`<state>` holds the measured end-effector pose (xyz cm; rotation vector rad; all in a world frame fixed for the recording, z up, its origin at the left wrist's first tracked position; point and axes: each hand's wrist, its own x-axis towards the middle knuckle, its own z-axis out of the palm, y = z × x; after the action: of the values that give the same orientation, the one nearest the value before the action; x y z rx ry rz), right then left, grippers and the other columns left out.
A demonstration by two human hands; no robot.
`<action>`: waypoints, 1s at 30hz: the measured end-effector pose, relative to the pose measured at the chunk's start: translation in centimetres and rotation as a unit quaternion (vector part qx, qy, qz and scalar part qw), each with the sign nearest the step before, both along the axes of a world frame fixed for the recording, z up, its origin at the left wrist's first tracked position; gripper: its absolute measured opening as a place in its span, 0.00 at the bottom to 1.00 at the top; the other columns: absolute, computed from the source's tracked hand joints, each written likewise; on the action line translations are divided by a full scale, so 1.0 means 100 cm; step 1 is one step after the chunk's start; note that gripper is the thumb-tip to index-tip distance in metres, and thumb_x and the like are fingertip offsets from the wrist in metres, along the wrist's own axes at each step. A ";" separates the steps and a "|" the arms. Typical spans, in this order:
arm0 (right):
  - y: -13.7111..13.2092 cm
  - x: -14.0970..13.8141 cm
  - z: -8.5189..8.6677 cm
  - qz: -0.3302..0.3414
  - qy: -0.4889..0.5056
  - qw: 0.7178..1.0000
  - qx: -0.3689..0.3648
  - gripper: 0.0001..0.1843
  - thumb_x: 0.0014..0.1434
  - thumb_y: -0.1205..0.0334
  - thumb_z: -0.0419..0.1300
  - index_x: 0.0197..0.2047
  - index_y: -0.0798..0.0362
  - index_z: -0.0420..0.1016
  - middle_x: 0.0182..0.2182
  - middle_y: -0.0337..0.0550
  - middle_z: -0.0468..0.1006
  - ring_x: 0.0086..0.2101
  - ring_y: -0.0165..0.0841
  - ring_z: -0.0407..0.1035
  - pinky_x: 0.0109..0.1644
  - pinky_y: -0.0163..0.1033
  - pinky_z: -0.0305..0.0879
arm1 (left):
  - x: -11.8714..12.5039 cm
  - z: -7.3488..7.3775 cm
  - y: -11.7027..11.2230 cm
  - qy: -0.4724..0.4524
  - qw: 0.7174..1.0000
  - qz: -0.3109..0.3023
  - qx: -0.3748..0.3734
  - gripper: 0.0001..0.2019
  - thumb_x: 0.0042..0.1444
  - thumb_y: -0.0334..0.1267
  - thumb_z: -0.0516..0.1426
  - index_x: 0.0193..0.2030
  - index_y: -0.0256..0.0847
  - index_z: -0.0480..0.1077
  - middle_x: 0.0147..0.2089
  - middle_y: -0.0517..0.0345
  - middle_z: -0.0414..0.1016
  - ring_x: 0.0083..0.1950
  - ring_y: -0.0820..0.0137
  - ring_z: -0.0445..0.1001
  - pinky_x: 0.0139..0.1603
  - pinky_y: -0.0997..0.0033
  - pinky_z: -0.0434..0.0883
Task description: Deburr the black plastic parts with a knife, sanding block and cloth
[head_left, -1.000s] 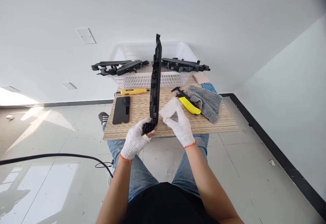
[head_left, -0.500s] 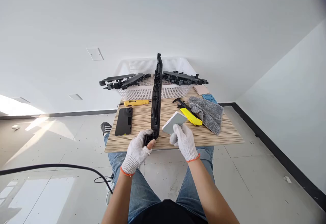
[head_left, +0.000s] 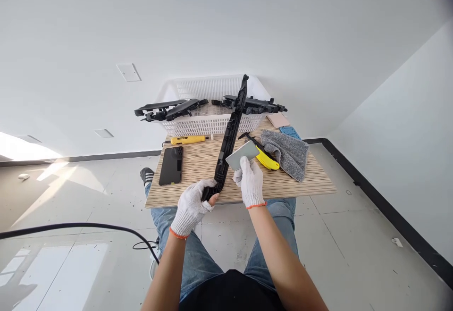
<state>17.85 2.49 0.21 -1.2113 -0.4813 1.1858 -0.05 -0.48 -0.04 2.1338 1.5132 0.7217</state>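
A long black plastic trim piece (head_left: 230,129) slants up and to the right over the table. My left hand (head_left: 193,207), in a white knit glove with the thumb tip bare, is closed round its near end. Between the fingers and thumb of my gloved right hand (head_left: 250,181) is a flat grey-green pad with a pale edge (head_left: 242,155), perhaps a sanding sponge. The pad is close to the trim's right side; whether they touch I cannot tell. Just right of the pad lies a yellow utility knife (head_left: 267,160), with a black caliper-like tool (head_left: 255,141) beside it.
A white plastic basket (head_left: 198,126) at the back carries more black trim pieces (head_left: 177,109). On the wooden table (head_left: 198,165) lie a black phone (head_left: 171,165), a yellow pen-like tool (head_left: 187,139), a grey cloth (head_left: 288,153) and a blue item (head_left: 290,132). A black cable (head_left: 88,226) crosses at left.
The trim piece's far end has swung to the right, so it now leans. My right hand has moved the pad slightly up, nearer the trim. Both hands keep their hold.
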 end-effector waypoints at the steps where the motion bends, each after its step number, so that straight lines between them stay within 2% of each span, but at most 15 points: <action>1: -0.001 0.001 -0.001 0.018 0.000 1.000 -0.003 0.23 0.53 0.38 0.63 0.32 0.48 0.62 0.14 0.28 0.64 0.15 0.25 0.57 0.17 0.29 0.53 | 0.000 0.000 0.000 0.000 1.000 -0.001 0.000 0.14 0.59 0.47 0.58 0.48 0.47 0.76 0.47 0.56 0.85 0.48 0.60 0.82 0.51 0.62 0.77; 3: -0.003 0.002 -0.001 0.080 -0.015 0.997 -0.008 0.22 0.52 0.40 0.65 0.32 0.48 0.62 0.13 0.28 0.63 0.14 0.24 0.55 0.16 0.29 0.49 | 0.001 0.001 0.000 0.001 1.000 -0.001 -0.003 0.14 0.59 0.47 0.58 0.49 0.47 0.76 0.47 0.56 0.85 0.49 0.60 0.82 0.50 0.62 0.77; 5: -0.003 0.004 -0.001 0.098 -0.024 0.995 -0.008 0.22 0.52 0.41 0.65 0.32 0.48 0.62 0.13 0.28 0.64 0.14 0.24 0.55 0.15 0.29 0.48 | 0.001 0.001 0.000 0.002 1.000 0.001 -0.004 0.14 0.60 0.47 0.58 0.49 0.48 0.76 0.47 0.56 0.85 0.49 0.60 0.82 0.49 0.62 0.77; 9: -0.002 0.007 -0.001 -0.008 0.027 1.000 0.009 0.22 0.52 0.41 0.65 0.35 0.47 0.61 0.16 0.26 0.64 0.15 0.23 0.56 0.17 0.27 0.50 | 0.001 0.000 0.000 0.000 1.000 0.003 -0.001 0.13 0.59 0.47 0.59 0.48 0.48 0.76 0.47 0.56 0.85 0.49 0.60 0.82 0.50 0.62 0.77; 11: -0.005 0.008 0.000 -0.015 0.036 0.999 0.031 0.22 0.51 0.42 0.66 0.39 0.47 0.65 0.18 0.27 0.66 0.15 0.22 0.55 0.16 0.27 0.48 | 0.001 0.001 0.000 0.000 1.000 0.001 -0.003 0.13 0.60 0.47 0.58 0.48 0.48 0.76 0.46 0.56 0.85 0.48 0.60 0.82 0.50 0.62 0.77; 13: -0.009 0.010 0.001 -0.019 0.041 0.997 0.065 0.24 0.49 0.45 0.67 0.45 0.46 0.69 0.25 0.32 0.74 0.16 0.22 0.56 0.16 0.28 0.48 | 0.001 0.002 0.000 0.004 1.000 0.001 -0.002 0.13 0.60 0.48 0.58 0.48 0.47 0.76 0.46 0.56 0.85 0.48 0.60 0.82 0.49 0.62 0.78; 16: -0.014 0.012 0.003 -0.053 0.071 0.991 0.097 0.26 0.47 0.49 0.67 0.51 0.44 0.73 0.38 0.38 0.79 0.22 0.24 0.66 0.19 0.30 0.56 | 0.001 0.002 -0.001 0.009 1.000 0.003 0.000 0.13 0.59 0.47 0.58 0.48 0.47 0.76 0.46 0.56 0.85 0.48 0.60 0.82 0.49 0.62 0.78; 19: -0.013 0.013 0.004 -0.049 0.083 0.991 0.096 0.23 0.47 0.49 0.66 0.46 0.46 0.74 0.33 0.38 0.77 0.22 0.27 0.67 0.19 0.31 0.58 | 0.001 0.003 -0.001 0.002 1.000 0.004 0.001 0.13 0.60 0.48 0.57 0.47 0.48 0.76 0.46 0.56 0.84 0.47 0.60 0.82 0.49 0.63 0.77; 21: -0.011 0.013 0.002 -0.022 0.073 0.993 0.090 0.21 0.48 0.48 0.66 0.44 0.48 0.75 0.27 0.36 0.73 0.20 0.26 0.63 0.18 0.31 0.53 | 0.001 0.003 -0.001 -0.005 1.000 0.002 0.001 0.13 0.60 0.49 0.57 0.47 0.48 0.76 0.45 0.57 0.84 0.47 0.61 0.82 0.49 0.63 0.77; 24: -0.010 0.012 -0.003 0.008 0.043 0.996 0.080 0.20 0.51 0.45 0.64 0.41 0.49 0.75 0.26 0.37 0.73 0.19 0.26 0.60 0.17 0.30 0.49 | 0.002 0.003 -0.001 -0.003 1.000 0.003 -0.004 0.13 0.60 0.49 0.56 0.46 0.48 0.76 0.44 0.57 0.84 0.47 0.61 0.82 0.50 0.63 0.77; 27: -0.010 0.009 -0.005 0.017 -0.031 0.998 0.052 0.20 0.49 0.44 0.65 0.38 0.50 0.75 0.30 0.39 0.76 0.22 0.27 0.62 0.19 0.30 0.55 | 0.002 0.003 -0.002 0.000 1.000 0.007 -0.006 0.13 0.61 0.49 0.57 0.46 0.47 0.76 0.45 0.56 0.84 0.48 0.60 0.82 0.50 0.62 0.77; 30: -0.010 0.006 -0.006 0.053 -0.101 0.993 0.030 0.20 0.46 0.48 0.68 0.40 0.50 0.77 0.35 0.41 0.79 0.29 0.30 0.67 0.23 0.31 0.63 | 0.002 0.002 -0.002 0.002 1.000 0.011 -0.007 0.13 0.61 0.48 0.57 0.47 0.47 0.76 0.46 0.56 0.84 0.48 0.60 0.82 0.49 0.62 0.77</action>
<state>18.49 1.49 -0.43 -1.2734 -0.7362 1.1345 0.13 -0.68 0.20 2.1130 1.5425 0.7136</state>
